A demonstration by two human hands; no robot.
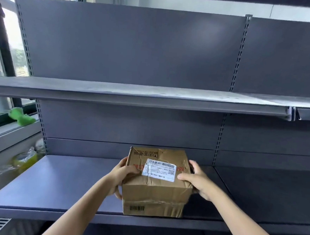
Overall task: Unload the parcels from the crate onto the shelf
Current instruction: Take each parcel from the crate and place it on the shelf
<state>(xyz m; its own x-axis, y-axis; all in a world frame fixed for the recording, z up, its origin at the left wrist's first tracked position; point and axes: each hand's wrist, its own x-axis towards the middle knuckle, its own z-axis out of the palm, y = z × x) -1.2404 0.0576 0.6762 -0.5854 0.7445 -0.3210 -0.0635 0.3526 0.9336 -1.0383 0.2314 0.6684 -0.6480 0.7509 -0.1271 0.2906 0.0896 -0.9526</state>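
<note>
Parcel going onto the lower shelf

Left hand (123,172) and right hand (198,181) clamp the parcel (157,183); best slide it toward 12 o'clock on the shelf (54,180), then release.

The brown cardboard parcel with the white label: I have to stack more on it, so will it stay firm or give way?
The brown cardboard parcel looks creased and dented on top, so it may sag under weight. Its flat base on the grey metal shelf makes tipping unlikely. Both hands, left hand and right hand, grip bare-sided, suggesting modest weight.
</note>
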